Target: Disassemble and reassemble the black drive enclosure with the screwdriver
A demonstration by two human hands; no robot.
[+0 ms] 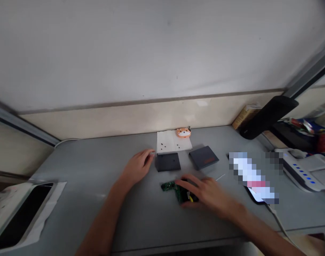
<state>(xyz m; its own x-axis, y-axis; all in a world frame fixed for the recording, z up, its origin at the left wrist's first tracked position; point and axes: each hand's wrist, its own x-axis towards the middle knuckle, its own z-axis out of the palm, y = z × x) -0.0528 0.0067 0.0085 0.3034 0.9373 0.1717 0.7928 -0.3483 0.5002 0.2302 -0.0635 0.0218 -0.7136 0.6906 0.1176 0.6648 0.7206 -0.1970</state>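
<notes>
Head view: green circuit board [168, 186], partly under the right hand [207, 193]

Matt plastic and a glossy board
The dark grey plastic cases [167, 162] looked matt and smooth, the green circuit board [168, 186] glossy, the white paper sheet [170, 142] thin and soft, and the grey tabletop [79, 170] smooth with a dull sheen.
</notes>
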